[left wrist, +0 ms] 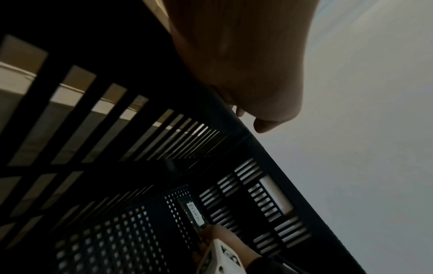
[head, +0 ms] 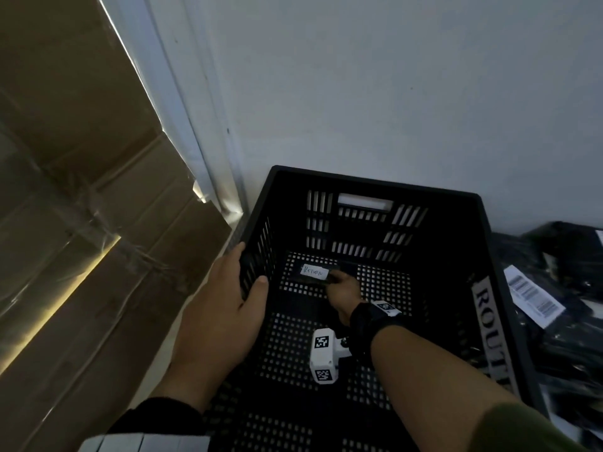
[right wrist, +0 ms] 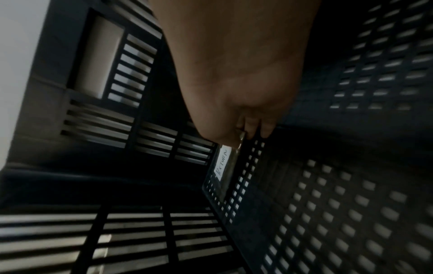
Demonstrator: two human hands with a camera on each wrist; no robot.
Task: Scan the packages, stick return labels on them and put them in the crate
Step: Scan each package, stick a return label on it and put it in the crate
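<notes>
A black slotted crate (head: 483, 243) stands against the wall. My left hand (head: 228, 295) grips its left rim, fingers outside and thumb inside; the left wrist view shows the crate rim (left wrist: 236, 118) under my palm. Deep in the crate, my right hand (head: 342, 288) pinches the edge of a small dark package (head: 310, 280) with a white handwritten return label (head: 314, 272), held low over the perforated floor. The right wrist view shows my fingers (right wrist: 248, 128) pinching the package (right wrist: 230, 166) by its end. The label (left wrist: 195, 213) also shows in the left wrist view.
A pile of dark plastic packages (head: 561, 288) lies right of the crate, one with a white barcode label (head: 532, 295). Taped cardboard boxes (head: 81, 190) rise on the left. A white wall (head: 391, 93) stands behind the crate.
</notes>
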